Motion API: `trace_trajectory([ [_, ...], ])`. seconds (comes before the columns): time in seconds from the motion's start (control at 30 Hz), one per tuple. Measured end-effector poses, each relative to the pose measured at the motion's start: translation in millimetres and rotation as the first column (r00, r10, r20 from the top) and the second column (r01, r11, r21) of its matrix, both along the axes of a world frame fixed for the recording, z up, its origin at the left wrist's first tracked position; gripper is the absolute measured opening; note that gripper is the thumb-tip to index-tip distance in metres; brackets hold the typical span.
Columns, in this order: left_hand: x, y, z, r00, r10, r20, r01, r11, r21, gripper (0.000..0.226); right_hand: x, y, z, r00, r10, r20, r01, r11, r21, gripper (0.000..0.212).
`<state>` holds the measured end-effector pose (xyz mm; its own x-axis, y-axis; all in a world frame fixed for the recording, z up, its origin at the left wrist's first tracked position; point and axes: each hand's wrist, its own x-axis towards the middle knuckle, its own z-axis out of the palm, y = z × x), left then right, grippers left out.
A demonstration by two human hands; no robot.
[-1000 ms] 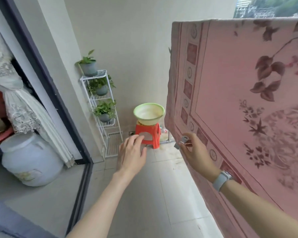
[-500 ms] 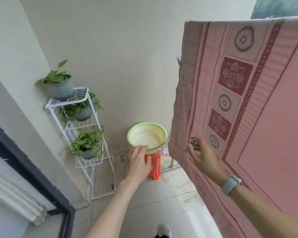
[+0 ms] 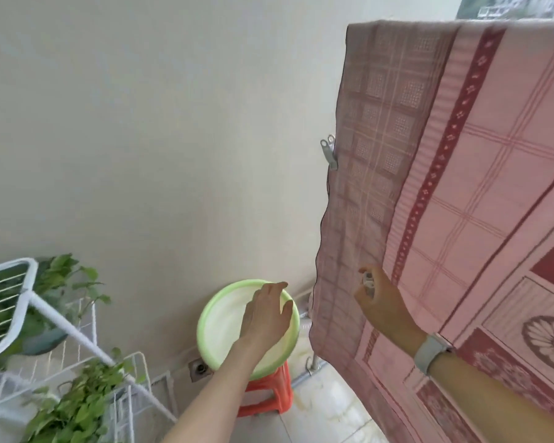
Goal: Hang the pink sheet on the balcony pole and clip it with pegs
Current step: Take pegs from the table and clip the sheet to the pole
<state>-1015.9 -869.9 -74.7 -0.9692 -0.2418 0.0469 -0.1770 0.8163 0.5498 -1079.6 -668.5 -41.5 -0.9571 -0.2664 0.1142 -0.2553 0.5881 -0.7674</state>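
Head view looked down along the balcony wall, and the pink sheet (image 3: 480, 193) was up, draped over the pole at the top right and hanging down the whole right side of the picture. Its left edge fell near the wall, and a grey peg (image 3: 329, 152) was clipped on that edge, sticking out towards the wall. The pole itself was hidden under the fabric.

Right hand (image 3: 383, 303) was raised in front of the lower left part of the sheet, fingers curled, pinching a second small grey peg (image 3: 367, 280) between thumb and fingertips, just at the cloth. Whether that peg touched the sheet, I could not tell. A pale watch band (image 3: 430, 351) sat on that wrist.

Left hand (image 3: 267, 313) was out in front, released and holding nothing, fingers straight and together, hovering over the green basin (image 3: 211, 327). Contact with the basin could not be made out. The basin sat on top of an orange plastic stool (image 3: 269, 394) on the tiled floor, close to the wall and just left of the sheet's bottom corner.

Over at the left edge stood a white wire plant rack (image 3: 29, 298), with leafy green potted plants (image 3: 77, 407) on its shelves, blurred. A small wall socket (image 3: 199, 368) showed low on the wall, beside the stool.
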Motion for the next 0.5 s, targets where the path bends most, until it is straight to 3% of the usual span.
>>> trace_trajectory([
  [0.3, -198.3, -30.4, -32.3, 0.956, -0.278, -0.09, 0.292, 0.907, 0.304, 0.04, -104.7, -75.7, -20.0, 0.957, -0.274, 0.093, 0.272, 0.962, 0.035, 0.006],
  [0.4, -236.4, -26.8, -36.5, 0.933, -0.299, -0.199, 0.355, 0.853, 0.382, 0.033, -126.7, -95.3, -17.6, 0.918, -0.383, 0.104, 0.384, 0.923, 0.013, 0.013],
  [0.5, -247.5, -17.7, -43.1, 0.903, -0.316, -0.289, 0.417, 0.803, 0.425, 0.011, -142.6, -111.7, -14.3, 0.873, -0.482, 0.075, 0.482, 0.876, 0.027, 0.025],
])
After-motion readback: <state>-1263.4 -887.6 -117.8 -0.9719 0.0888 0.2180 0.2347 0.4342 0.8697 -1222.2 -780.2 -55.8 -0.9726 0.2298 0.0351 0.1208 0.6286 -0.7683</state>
